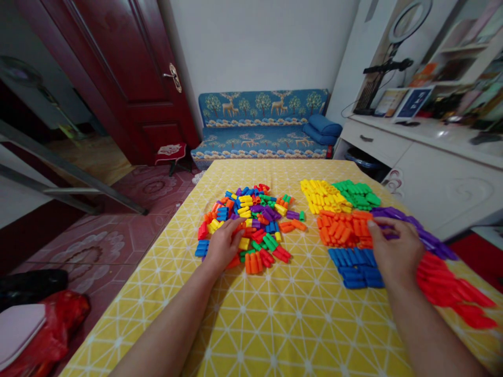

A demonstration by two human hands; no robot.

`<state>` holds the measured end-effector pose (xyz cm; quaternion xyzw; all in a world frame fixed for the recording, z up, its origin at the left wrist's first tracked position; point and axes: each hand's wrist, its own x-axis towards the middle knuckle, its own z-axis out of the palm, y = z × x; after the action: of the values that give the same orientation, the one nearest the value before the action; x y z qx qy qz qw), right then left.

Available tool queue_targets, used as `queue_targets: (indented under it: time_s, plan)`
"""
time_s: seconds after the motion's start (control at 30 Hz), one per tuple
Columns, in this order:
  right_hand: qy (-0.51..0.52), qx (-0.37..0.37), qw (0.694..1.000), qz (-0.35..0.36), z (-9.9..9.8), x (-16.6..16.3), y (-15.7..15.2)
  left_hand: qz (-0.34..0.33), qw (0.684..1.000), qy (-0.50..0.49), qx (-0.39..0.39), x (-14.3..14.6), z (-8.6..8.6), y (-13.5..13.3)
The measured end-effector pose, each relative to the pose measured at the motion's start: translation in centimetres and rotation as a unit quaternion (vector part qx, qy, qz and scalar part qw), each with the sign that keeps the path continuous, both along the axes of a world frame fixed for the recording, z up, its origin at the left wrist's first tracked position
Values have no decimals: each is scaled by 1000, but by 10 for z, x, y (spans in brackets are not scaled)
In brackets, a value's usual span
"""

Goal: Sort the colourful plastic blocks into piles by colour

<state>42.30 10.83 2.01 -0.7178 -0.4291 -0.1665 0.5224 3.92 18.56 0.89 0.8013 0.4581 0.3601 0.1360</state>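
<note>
My left hand rests at the near left side of a mixed pile of plastic pieces, fingers stretched out and slightly apart, touching pieces there. The pieces look like short joined tubes in several colours. Over the sorted groups on the right, my right hand has thumb and fingers curled together in a pinch. Purple pieces show beneath and behind it; whatever sits between the fingertips is hidden. Orange pieces lie just left of the right hand, with blue pieces nearer me.
Yellow pieces and green pieces form groups farther back; red pieces lie right of my right wrist. A yellow patterned cloth covers the table. Beyond stand a blue sofa, a white cabinet and a small stool.
</note>
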Motion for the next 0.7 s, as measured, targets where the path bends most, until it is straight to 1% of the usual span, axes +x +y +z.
queue_targets:
  time_s: [0.03,0.1,0.13,0.2,0.27,0.33,0.47,0.7]
  plan:
    - [13,-8,1000,18,1,-1,-5,0,1000,0,1,0,0,0]
    - [10,-35,996,81,0,-4,-18,2,1000,-1,4,0,0,0]
    - [-13,-55,991,122,-1,-5,-25,1,1000,-1,4,0,0,0]
    - [-84,-102,971,200,-5,-7,-39,-1,1000,-3,6,0,-1,0]
    - [-137,-148,948,248,-11,-9,-50,-4,1000,-3,7,0,-1,0]
    - [-157,-181,935,261,-18,-11,-56,-4,1000,-5,10,0,-1,0]
    - [-179,-220,925,253,-26,-13,-58,-2,1000,-7,12,0,-2,0]
    - [-248,-280,898,229,-22,-21,-59,-3,1000,0,3,0,-1,0]
